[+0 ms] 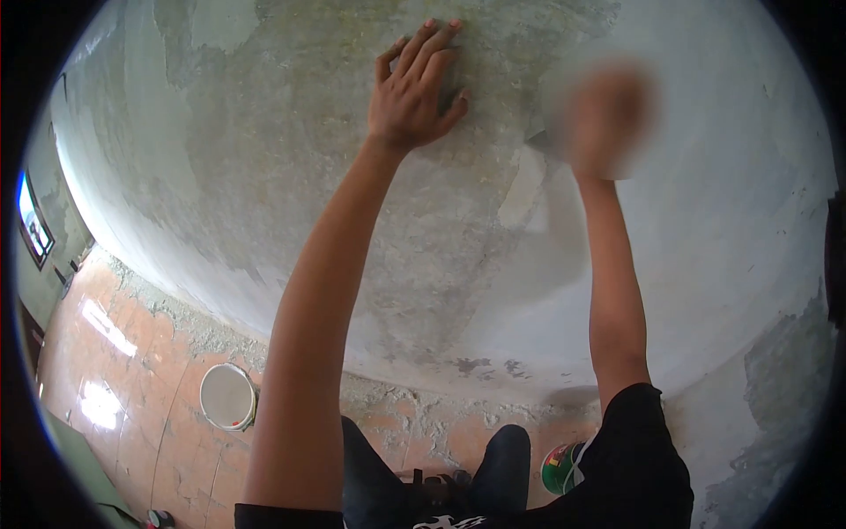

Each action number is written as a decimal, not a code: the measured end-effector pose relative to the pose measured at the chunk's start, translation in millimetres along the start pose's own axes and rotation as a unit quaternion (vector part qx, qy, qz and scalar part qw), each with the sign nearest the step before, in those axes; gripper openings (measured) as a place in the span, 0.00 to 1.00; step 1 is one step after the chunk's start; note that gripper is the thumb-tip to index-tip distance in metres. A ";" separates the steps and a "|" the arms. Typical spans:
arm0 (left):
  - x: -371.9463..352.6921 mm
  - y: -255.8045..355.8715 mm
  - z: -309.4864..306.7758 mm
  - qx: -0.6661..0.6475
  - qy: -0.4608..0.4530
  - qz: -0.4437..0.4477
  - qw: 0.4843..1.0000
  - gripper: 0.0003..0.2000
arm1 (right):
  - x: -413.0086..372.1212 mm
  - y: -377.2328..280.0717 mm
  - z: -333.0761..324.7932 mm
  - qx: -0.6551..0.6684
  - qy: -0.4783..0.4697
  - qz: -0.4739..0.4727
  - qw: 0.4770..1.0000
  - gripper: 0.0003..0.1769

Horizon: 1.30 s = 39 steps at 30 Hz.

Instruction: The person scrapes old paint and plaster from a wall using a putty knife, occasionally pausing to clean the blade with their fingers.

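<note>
My left hand (414,93) lies against the grey patchy wall (308,132) at the upper middle, its fingers apart and nothing in it. To its right, my right hand (611,119) is raised at the wall and looks blurred. A dark flat edge of a tool (539,139) shows just left of the right hand; the rest of the tool is smeared or hidden. Below that edge, a lighter strip of material (523,189) marks the wall. The wall is whiter and smoother around my right arm.
A round white bucket (227,397) stands on the tiled floor (176,423) at the lower left. A green container (561,467) is beside my right knee. Crumbled debris (423,410) lies along the wall's foot. A window (33,220) is at the far left.
</note>
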State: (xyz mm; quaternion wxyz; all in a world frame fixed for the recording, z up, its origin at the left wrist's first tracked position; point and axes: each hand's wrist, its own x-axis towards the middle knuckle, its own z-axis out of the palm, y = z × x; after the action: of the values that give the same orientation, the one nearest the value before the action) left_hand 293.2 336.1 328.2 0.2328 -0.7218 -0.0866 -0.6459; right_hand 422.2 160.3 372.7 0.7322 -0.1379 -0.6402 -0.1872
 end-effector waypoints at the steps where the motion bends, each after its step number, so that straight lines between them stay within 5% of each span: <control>1: 1.5 0.1 1.1 -0.002 0.003 0.002 1.000 0.22 | -0.7 2.3 -2.9 0.000 -0.017 0.020 1.000 0.11; 14: -0.8 3.8 -1.7 -0.002 0.007 0.004 1.000 0.22 | -1.5 11.4 3.3 0.024 -0.003 0.077 0.997 0.13; 18: 2.6 1.9 -2.1 0.009 0.005 0.000 1.000 0.22 | 7.5 -9.7 3.8 0.071 -0.005 0.017 0.997 0.14; 28: -0.6 0.7 1.6 0.010 0.016 0.018 1.000 0.23 | -2.6 15.6 2.7 0.076 0.035 0.037 0.996 0.11; 31: 5.8 -2.8 1.6 0.028 0.013 0.011 0.999 0.23 | 10.0 6.5 6.0 0.025 0.025 -0.052 0.998 0.15; 35: -1.1 -0.1 1.0 0.024 0.010 0.013 1.000 0.23 | 8.2 18.2 -2.4 0.010 0.038 0.010 0.999 0.15; 39: 3.1 -1.3 3.5 0.027 0.024 0.007 0.999 0.22 | 8.2 8.3 -6.6 0.090 0.052 -0.033 0.994 0.10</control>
State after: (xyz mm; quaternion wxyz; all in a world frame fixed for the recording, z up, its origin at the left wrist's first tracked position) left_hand 296.3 338.3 331.3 0.2591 -0.7001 -0.0936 -0.6588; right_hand 432.7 164.0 380.1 0.7672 -0.0404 -0.6197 -0.1603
